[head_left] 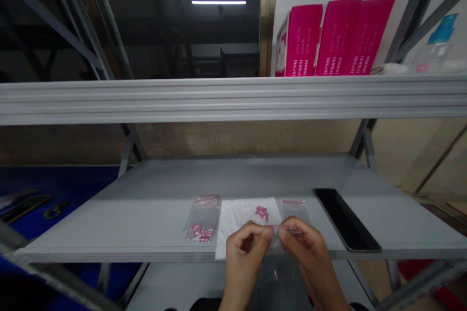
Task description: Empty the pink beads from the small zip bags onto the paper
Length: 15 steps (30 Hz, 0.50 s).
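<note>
Three clear plastic bags are seen at the front of a grey shelf (95, 223), each marked by a reddish strip near its top. The held bag (276, 228) is stretched by its strip between the two hands, just in front of the shelf edge. Its left part is pinched between thumb and forefinger of the left hand (245, 248), and its right part is gripped likewise by the right hand (308, 243); both pinches are closed, with the fingertips of the two hands set close together. Whether anything is contained in it cannot be told. In the left bag (201, 210), laid flat, a cluster of pink beads (202, 233) is gathered toward the lower end. The right bag (294, 207) is partly covered by the right hand, and its lower part is hidden. Between these two bags a white tissue (233, 214) is spread, on which a small loose group of pink pieces (261, 212) is placed. To the right, a dark phone (346, 218) is laid aslant. On the upper shelf (204, 99), magenta boxes (339, 36) are stood in a row, their contents concealed, with a blue-topped clear bottle (434, 51) positioned farther right.
</note>
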Each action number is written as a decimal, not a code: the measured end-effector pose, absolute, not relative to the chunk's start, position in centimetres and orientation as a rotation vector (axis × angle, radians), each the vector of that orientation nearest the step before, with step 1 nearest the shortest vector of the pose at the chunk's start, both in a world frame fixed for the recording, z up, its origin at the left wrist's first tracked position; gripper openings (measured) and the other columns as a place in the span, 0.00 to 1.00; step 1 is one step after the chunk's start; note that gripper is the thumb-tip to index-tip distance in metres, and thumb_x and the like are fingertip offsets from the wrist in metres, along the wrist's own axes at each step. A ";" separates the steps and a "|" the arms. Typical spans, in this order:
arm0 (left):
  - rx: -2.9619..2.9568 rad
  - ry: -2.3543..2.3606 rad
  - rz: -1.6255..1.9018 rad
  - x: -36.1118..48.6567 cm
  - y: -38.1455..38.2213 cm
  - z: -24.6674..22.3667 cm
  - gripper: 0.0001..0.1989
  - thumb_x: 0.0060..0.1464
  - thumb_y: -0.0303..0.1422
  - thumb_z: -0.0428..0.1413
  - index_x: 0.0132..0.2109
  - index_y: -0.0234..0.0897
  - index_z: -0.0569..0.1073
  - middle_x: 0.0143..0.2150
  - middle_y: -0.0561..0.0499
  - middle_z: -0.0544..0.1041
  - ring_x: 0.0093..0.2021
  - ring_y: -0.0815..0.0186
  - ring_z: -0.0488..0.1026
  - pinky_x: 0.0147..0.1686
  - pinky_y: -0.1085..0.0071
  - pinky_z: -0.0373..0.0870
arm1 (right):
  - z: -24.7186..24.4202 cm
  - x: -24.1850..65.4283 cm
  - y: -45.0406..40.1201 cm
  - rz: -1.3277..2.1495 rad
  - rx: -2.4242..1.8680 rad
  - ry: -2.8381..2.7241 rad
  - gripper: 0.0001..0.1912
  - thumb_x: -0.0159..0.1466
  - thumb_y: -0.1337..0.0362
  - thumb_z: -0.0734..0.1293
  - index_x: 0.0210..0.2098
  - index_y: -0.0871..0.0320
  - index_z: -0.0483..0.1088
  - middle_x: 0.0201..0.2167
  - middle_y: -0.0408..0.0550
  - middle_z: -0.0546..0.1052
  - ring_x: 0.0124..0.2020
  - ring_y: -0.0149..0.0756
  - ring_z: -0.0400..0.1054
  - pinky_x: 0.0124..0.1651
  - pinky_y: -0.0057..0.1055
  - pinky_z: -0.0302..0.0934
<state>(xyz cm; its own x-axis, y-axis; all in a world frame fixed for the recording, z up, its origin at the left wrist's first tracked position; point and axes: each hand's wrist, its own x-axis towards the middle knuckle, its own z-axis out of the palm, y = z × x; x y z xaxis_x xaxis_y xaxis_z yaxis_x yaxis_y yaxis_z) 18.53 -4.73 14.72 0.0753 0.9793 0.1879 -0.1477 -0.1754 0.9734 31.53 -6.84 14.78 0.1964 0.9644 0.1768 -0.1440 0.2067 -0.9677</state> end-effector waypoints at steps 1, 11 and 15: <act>1.265 0.952 1.336 18.6 -4.7 14.7 0.10 0.48 0.37 0.62 0.25 0.35 0.77 0.22 0.54 0.71 0.26 0.68 0.65 0.29 0.74 0.60 | 14.8 31.6 -6.9 1.003 -1.040 -1.042 0.16 0.56 0.53 0.72 0.24 0.58 0.70 0.20 0.39 0.65 0.22 0.29 0.55 0.25 0.25 0.52; 1.274 0.969 1.313 18.8 -4.5 15.0 0.10 0.47 0.38 0.62 0.25 0.35 0.78 0.21 0.54 0.70 0.26 0.68 0.63 0.29 0.73 0.59 | 15.1 32.8 -7.2 0.964 -1.092 -1.002 0.15 0.53 0.53 0.74 0.24 0.58 0.74 0.18 0.40 0.68 0.21 0.29 0.57 0.23 0.25 0.53; 1.351 0.973 1.275 19.2 -4.1 15.2 0.10 0.47 0.37 0.60 0.25 0.35 0.78 0.21 0.53 0.71 0.25 0.68 0.64 0.29 0.73 0.60 | 14.6 34.2 -7.4 0.920 -1.149 -1.035 0.13 0.53 0.54 0.74 0.23 0.57 0.77 0.21 0.45 0.75 0.25 0.35 0.66 0.28 0.29 0.61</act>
